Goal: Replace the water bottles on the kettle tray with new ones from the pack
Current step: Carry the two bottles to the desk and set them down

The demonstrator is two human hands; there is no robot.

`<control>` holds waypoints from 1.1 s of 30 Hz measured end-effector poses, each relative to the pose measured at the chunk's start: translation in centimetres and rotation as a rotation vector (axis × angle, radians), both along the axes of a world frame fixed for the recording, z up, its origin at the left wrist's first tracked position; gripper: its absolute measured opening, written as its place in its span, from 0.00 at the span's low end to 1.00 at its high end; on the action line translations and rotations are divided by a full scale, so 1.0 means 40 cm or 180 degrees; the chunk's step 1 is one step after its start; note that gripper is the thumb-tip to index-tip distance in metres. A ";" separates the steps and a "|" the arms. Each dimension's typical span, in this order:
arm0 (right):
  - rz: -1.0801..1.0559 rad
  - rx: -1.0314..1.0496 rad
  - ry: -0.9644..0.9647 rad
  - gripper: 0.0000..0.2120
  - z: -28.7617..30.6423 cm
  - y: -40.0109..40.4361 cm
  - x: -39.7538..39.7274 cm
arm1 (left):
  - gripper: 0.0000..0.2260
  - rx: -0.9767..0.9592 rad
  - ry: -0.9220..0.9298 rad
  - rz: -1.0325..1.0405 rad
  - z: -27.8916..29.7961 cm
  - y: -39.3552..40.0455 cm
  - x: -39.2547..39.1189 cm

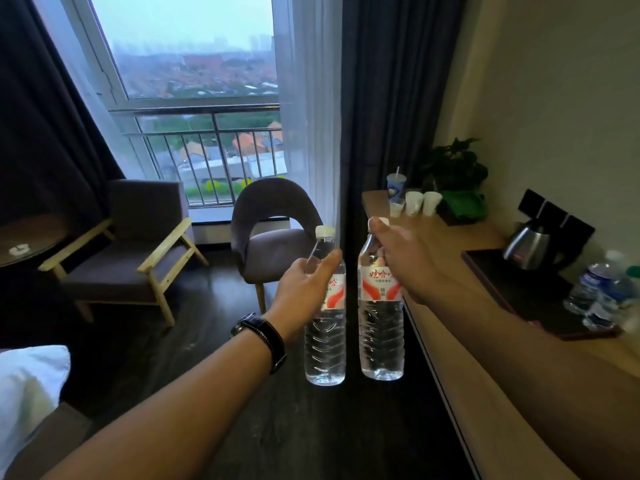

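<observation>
Beside wooden counter (436, 233) — each hand (left (304, 289), right (405, 258)) clasps one upright bottle (325, 344).

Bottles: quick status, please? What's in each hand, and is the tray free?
Left hand grips one bottle; right hand grips another, both upright, off the desk. Tray holds kettle and blue-label bottles at its near end.

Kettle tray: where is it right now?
In the head view, the dark kettle tray lies on the wooden counter at right, with the steel kettle on it and blue-labelled bottles at its near end.
</observation>
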State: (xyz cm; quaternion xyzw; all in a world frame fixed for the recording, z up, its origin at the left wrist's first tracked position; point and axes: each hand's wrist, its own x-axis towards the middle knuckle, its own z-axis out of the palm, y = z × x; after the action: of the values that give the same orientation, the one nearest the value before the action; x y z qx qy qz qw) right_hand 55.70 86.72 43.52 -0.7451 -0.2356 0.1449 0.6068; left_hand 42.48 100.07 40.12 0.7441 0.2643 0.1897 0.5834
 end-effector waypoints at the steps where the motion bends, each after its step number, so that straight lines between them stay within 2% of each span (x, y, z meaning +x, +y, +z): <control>1: -0.0004 -0.0010 0.0026 0.19 -0.005 0.029 0.032 | 0.32 -0.0017 0.0021 -0.0032 -0.004 0.030 0.038; 10: -0.0437 0.0065 0.0086 0.20 -0.058 0.249 0.301 | 0.32 -0.0031 0.0114 -0.0470 -0.047 0.278 0.407; 13: -0.0770 0.0060 0.0113 0.21 -0.069 0.277 0.396 | 0.31 -0.0067 0.0200 -0.0794 -0.053 0.333 0.536; 16: -0.1157 -0.0065 0.0057 0.22 -0.086 0.272 0.489 | 0.35 0.0026 0.0230 -0.1220 -0.053 0.348 0.666; 20: -0.1631 -0.0230 0.0150 0.24 -0.113 0.216 0.603 | 0.25 0.0016 0.0181 -0.1710 -0.077 0.306 0.838; 23: -0.1952 -0.0268 0.0184 0.25 -0.138 0.146 0.692 | 0.24 -0.0080 0.0244 -0.1984 -0.099 0.235 0.957; 29: -0.2359 -0.0361 0.0101 0.23 -0.165 -0.016 0.880 | 0.30 -0.0039 0.0417 -0.2343 -0.114 0.077 1.187; 33: -0.2602 -0.0460 0.0065 0.23 -0.182 -0.128 1.000 | 0.30 -0.0060 0.0477 -0.2588 -0.114 -0.029 1.326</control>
State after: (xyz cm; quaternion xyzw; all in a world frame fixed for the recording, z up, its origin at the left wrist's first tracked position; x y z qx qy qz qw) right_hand 95.70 81.61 36.24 -0.8165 0.0964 -0.0845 0.5629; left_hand 95.52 98.93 35.58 0.7943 -0.0076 -0.1133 0.5968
